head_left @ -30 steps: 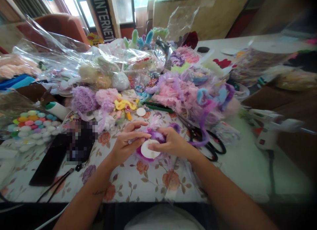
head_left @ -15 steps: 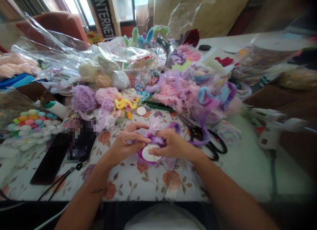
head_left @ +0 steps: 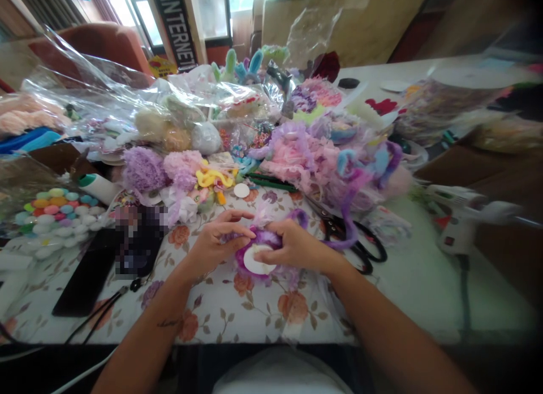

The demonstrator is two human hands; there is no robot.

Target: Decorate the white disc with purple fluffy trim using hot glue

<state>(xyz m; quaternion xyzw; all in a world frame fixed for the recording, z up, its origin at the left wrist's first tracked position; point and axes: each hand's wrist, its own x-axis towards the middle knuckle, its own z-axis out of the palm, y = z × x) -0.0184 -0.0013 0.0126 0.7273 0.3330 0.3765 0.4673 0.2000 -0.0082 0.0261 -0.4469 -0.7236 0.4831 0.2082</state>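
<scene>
A purple fuzzy craft piece (head_left: 266,236) lies in front of me with a flat white disc (head_left: 255,260) on its near face. My right hand (head_left: 294,244) grips it from the right, the thumb pressed on the disc and the fingers hidden behind. At its upper left edge, my left hand (head_left: 223,236) pinches the fuzz between thumb and fingertips. Pale translucent lilac material (head_left: 263,212) sticks up beyond the piece. A loose purple fuzzy strip (head_left: 348,224) trails to the right, over black-handled scissors (head_left: 369,241).
Behind is a heap of pink ruffled material (head_left: 292,156), plush pieces and plastic bags. A small white disc (head_left: 241,190) lies on the flowered cloth (head_left: 220,320). A black phone (head_left: 87,275) is at left, colored pom-poms (head_left: 55,207) beyond it. A white glue gun (head_left: 460,219) stands right.
My left thumb and fingertips have shifted slightly up and away from the white disc, uncovering more of it. My right hand keeps its grip on the purple piece.
</scene>
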